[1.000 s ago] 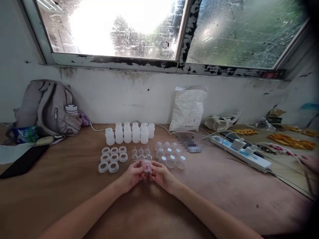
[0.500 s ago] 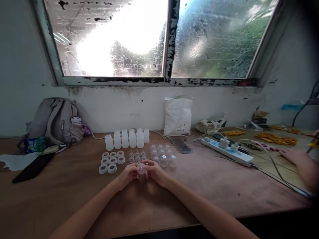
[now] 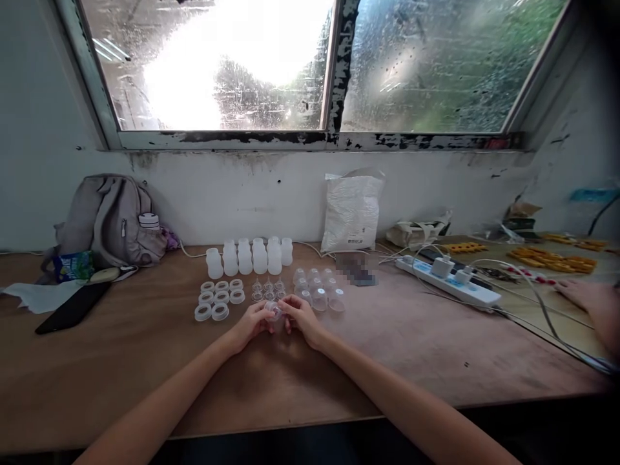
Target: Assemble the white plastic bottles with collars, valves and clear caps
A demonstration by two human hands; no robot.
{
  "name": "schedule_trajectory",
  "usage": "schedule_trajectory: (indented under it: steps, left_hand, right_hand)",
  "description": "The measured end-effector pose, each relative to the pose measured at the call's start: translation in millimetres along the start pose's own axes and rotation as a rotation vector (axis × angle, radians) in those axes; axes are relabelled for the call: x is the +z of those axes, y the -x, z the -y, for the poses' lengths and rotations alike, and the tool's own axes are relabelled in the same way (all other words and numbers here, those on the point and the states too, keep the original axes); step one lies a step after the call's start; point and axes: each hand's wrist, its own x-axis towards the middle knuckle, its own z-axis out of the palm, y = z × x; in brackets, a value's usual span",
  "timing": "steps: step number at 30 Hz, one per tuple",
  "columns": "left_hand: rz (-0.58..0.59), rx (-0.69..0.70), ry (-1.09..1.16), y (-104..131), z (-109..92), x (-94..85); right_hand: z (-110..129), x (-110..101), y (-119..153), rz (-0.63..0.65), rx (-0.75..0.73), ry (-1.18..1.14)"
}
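Observation:
Between my left hand (image 3: 256, 321) and my right hand (image 3: 301, 318) is a clear bottle nipple (image 3: 274, 310), held by the fingertips of both. Whether a collar ring is around it I cannot tell, as fingers cover its sides. Just behind my hands stand several more clear nipples (image 3: 268, 288), their tips up. Translucent collar rings (image 3: 220, 311) lie in rows to the left. Clear dome caps (image 3: 320, 299) are grouped to the right. At the back, frosted bottles (image 3: 245, 257) stand upright in a cluster.
A black phone (image 3: 72, 309) and a grey backpack (image 3: 109, 219) are at the left. A white plastic bag (image 3: 352, 213) leans on the wall. Rightward lies a power strip (image 3: 448, 284) with cables, and beyond it another person's hand (image 3: 578, 292) near yellow pieces (image 3: 552, 260).
My head view has shifted slightly, so the scene sits a little higher in the frame. The nipple stays between both hands and has tilted slightly as the fingers shifted.

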Motion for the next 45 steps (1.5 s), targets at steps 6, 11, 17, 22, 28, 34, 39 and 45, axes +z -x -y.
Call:
schedule_trajectory:
  steps: [6,11,17,22,28,34,39,45]
  left_hand:
    - [-0.309,0.314,-0.755,1,5,-0.4]
    - [-0.309,0.490,-1.014,2,10,-2.4]
    - [-0.310,0.481,-0.986,2,13,-3.0]
    - [-0.262,0.482,-0.970,2,10,-6.0]
    - [-0.202,0.532,-1.052,3,8,-7.4]
    - [-0.186,0.582,-1.029,5,8,-4.9]
    - [-0.178,0.600,-1.020,6,5,-1.6]
    - [-0.178,0.572,-0.953,8,3,-0.4]
  right_hand:
    - [0,1,-1,0.052,0.002,0.060]
    - [-4,-1,-4,0.028,0.015,0.074]
    - [-4,-7,-6,0.050,0.049,0.011]
    - [-2,-6,-3,0.079,0.029,0.019]
    - [0,-5,-5,0.090,0.038,-0.004]
    - [4,-6,-4,0.159,0.120,0.005]
    - [5,-7,-4,0.186,0.127,-0.008]
    - [1,-4,-3,0.148,0.055,-0.038]
